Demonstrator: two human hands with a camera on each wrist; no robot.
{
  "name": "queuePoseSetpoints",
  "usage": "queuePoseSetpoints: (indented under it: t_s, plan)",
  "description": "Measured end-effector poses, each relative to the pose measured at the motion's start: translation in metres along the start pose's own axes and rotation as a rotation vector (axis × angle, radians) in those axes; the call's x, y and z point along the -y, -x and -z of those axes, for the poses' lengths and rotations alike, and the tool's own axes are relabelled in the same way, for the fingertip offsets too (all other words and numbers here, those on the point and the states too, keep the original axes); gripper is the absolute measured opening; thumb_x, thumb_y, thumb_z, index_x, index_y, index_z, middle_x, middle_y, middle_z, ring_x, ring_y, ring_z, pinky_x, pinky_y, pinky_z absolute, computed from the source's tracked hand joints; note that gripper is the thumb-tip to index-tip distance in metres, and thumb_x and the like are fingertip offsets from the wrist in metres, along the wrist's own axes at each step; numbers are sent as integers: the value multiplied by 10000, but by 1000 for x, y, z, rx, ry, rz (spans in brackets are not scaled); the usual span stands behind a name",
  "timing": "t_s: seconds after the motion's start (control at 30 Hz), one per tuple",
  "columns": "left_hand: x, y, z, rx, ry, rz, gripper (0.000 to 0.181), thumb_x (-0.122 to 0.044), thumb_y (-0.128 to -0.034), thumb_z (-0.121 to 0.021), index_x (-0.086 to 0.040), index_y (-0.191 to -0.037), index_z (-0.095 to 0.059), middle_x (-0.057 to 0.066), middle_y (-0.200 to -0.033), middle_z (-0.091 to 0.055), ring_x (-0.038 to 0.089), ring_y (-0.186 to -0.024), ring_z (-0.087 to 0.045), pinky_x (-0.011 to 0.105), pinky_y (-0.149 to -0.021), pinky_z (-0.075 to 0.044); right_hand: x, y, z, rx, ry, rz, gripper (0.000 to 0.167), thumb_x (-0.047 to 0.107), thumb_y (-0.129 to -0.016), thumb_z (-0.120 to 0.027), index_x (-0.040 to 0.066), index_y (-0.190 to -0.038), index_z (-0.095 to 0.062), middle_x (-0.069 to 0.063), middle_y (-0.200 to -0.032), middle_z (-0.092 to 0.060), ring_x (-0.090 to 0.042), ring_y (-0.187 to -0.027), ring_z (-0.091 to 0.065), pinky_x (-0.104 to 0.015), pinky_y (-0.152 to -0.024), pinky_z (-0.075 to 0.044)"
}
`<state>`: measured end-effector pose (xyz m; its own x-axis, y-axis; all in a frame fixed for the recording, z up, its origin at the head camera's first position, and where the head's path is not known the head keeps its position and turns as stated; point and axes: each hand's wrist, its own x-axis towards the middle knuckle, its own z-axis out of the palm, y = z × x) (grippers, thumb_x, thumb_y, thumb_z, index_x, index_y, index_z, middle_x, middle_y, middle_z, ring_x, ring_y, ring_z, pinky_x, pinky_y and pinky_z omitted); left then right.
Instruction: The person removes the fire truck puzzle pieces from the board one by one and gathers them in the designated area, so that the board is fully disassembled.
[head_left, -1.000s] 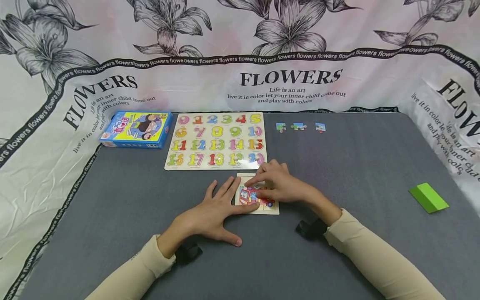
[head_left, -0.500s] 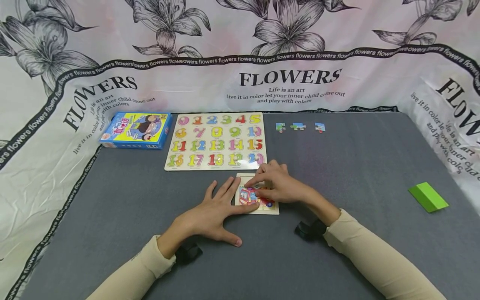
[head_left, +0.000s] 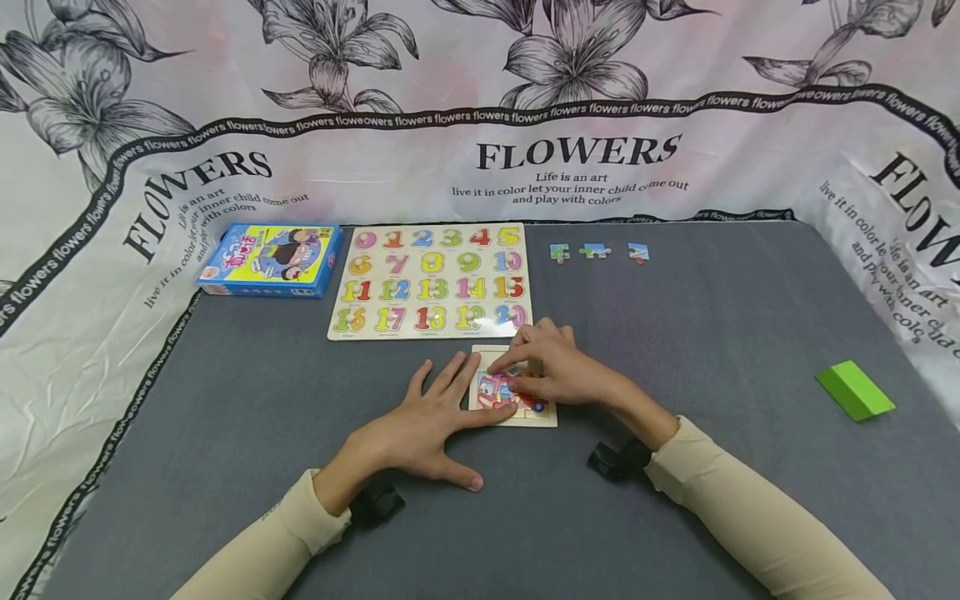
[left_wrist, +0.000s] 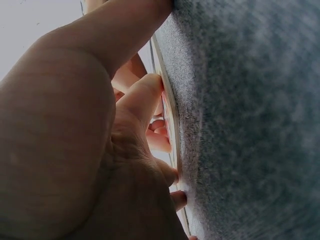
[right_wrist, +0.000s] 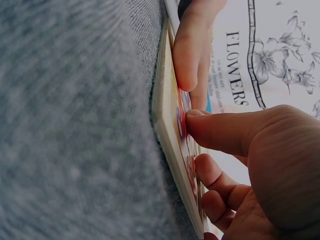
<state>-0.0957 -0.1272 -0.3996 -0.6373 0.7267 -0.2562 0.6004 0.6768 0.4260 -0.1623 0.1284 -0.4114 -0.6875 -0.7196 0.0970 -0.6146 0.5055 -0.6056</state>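
Observation:
In the head view, a small wooden jigsaw puzzle [head_left: 521, 420] with a red vehicle picture lies flat on the grey table. My left hand [head_left: 427, 433] spreads its fingers at the puzzle's left side; the index finger rests across its lower part and the thumb points away over the cloth. From the right, my right hand [head_left: 558, 367] bends over the puzzle, thumb and index finger pinching at a piece in the picture, mostly hidden beneath them. The right wrist view shows the thumb [right_wrist: 220, 131] touching the puzzle face [right_wrist: 181, 117], other fingers curled close to it.
Behind the puzzle lies a number board [head_left: 431, 283], with a blue box [head_left: 272, 260] to its left. Three loose jigsaw pieces, one a blue-and-green piece [head_left: 596, 251], lie at the back right. A green block [head_left: 855, 390] sits far right. A flowered cloth [head_left: 577, 158] borders the table.
The view has shifted very slightly. Both hands and the puzzle keep their places, with no visible change in either hand.

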Motion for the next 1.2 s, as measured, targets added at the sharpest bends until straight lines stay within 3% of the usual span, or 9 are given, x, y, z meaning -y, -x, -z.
queuePoseSetpoints:
  t_s: [0.5,1.2]
  plan:
    - [1,0,1,7,13,0,995,-659,-799,-759,-449,-1606,-217,132,-1713,164,348,-1584,177,733,-1184,45,1,1,1,7,1,-8,267,196,-905,-770,255,-1165,-785,18,-940,-572,-138,-895,-341,-400,-776,-165]
    - [-1,1,3,-1,-39,22,990,-711,-792,-728,-450,-1602,-221,108,-1728,101,349,-1597,114,711,-1199,27,-1,0,1,7,10,-17,264,185,-903,-771,252,-1157,-792,28,-932,-563,-143,-888,-341,-403,-771,-171]
